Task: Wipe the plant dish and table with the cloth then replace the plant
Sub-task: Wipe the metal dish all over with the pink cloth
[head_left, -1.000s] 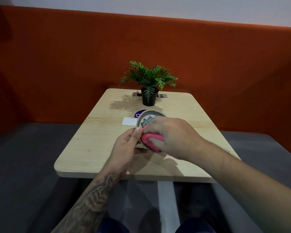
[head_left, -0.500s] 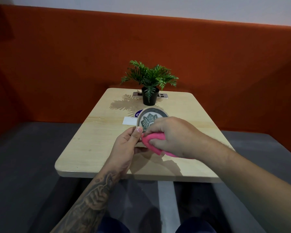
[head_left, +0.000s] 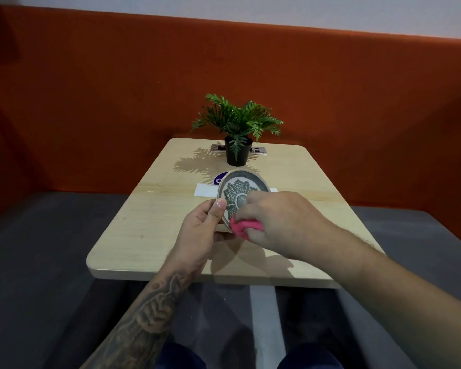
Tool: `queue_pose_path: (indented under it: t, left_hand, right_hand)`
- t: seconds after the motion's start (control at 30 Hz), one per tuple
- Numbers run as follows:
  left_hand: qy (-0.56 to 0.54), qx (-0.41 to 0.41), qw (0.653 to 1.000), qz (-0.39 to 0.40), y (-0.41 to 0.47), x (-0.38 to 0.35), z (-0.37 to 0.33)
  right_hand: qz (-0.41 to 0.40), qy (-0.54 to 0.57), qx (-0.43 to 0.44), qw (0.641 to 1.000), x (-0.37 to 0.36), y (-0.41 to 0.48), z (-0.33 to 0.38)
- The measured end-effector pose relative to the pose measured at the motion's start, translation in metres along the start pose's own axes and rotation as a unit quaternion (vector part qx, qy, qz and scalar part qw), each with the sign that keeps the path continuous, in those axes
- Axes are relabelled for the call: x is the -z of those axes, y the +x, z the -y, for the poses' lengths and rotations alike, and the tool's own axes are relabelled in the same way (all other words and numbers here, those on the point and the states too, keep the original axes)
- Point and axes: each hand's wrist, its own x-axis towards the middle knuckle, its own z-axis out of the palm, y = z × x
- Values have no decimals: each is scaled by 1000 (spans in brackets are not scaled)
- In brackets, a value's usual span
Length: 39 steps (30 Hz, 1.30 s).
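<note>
A round plant dish with a grey leaf pattern is tilted up above the light wooden table. My left hand grips its left rim, thumb on the face. My right hand is closed around a bunched pink cloth pressed against the dish's lower right part, which it hides. The small green plant in a black pot stands upright at the far end of the table, apart from the dish.
A white card and a blue round sticker lie behind the dish. A metal socket strip sits behind the pot. Orange padded wall surrounds the table; grey bench seats run on both sides.
The cloth hand has slid back and forth over the lower dish face and now sits a little lower, showing more of the pattern. The left hand keeps its grip.
</note>
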Motion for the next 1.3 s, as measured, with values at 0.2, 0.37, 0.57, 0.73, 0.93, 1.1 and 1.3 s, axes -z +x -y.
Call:
queue_pose_path:
  t: [0.2, 0.37, 0.57, 0.73, 0.93, 1.1, 1.3]
  left_hand:
    - [5, 4, 1000, -5, 1, 0, 2]
    - [-10, 6, 1000, -17, 1, 1, 1]
    - [-12, 7, 1000, -18, 0, -1, -1]
    - [-16, 2, 1000, -24, 0, -1, -1]
    - [-25, 7, 999, -25, 0, -1, -1]
    - [-33, 7, 999, -16, -1, -2, -2]
    - [-24, 7, 999, -31, 0, -1, -2]
  right_hand:
    - [7, -2, -5, 1000, -2, -1, 2]
    - [-28, -4, 11, 1000, -6, -3, 5]
    - [-15, 16, -31, 999, -8, -4, -10]
    - [-20, 23, -20, 999, -12, -12, -2]
    - [-42, -1, -41, 998, -17, -13, -7]
    - [-42, -10, -74, 996, -18, -11, -10]
    - [-32, 5, -67, 997, -19, -10, -10]
